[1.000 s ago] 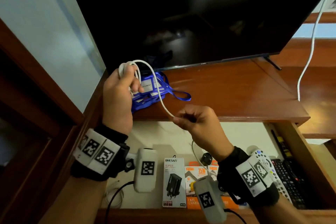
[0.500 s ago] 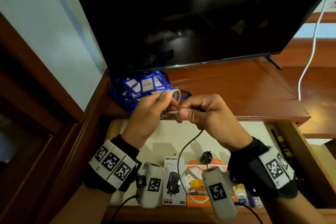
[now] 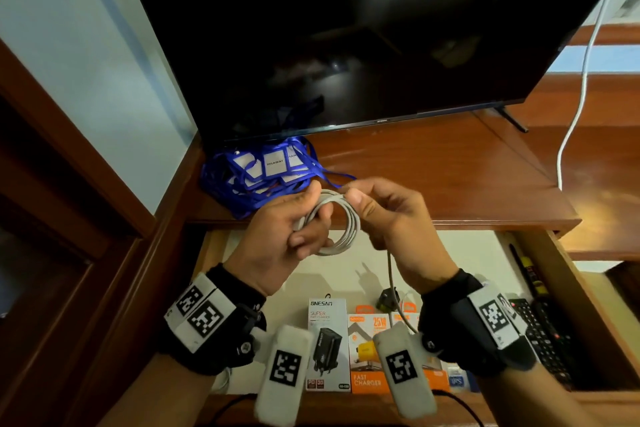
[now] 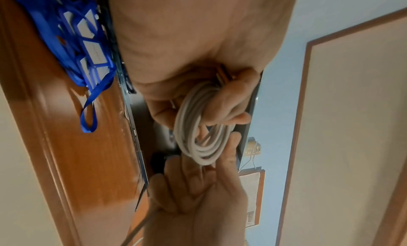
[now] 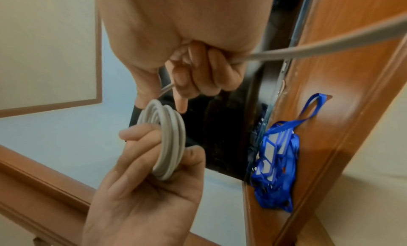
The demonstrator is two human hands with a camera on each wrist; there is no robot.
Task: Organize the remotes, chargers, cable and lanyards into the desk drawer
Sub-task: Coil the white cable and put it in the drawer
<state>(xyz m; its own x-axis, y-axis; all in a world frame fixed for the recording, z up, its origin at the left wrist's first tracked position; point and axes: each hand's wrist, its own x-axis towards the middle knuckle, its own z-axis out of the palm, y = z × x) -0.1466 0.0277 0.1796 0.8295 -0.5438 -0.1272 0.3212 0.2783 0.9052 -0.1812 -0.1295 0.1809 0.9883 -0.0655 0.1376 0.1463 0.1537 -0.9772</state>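
A white cable (image 3: 341, 224) is wound into a small coil above the open drawer (image 3: 585, 291). My left hand (image 3: 298, 218) grips the coil (image 4: 198, 127) between thumb and fingers. My right hand (image 3: 377, 208) pinches the loose strand (image 5: 286, 51) beside the coil (image 5: 167, 141); that strand hangs down into the drawer. Blue lanyards (image 3: 263, 173) with white badges lie heaped on the desk top under the TV. Boxed chargers (image 3: 327, 343) and black remotes (image 3: 543, 333) lie in the drawer.
A large dark TV (image 3: 346, 28) stands on the wooden desk top (image 3: 450, 170). A white wire (image 3: 581, 80) hangs down at the right. A black plug (image 3: 388, 300) sits in the drawer behind the charger boxes. A blue wall and wooden frame are at the left.
My left hand came down from beside the lanyards to above the drawer. The cable went from a long loose loop to a tight coil, and my right hand closed in on it.
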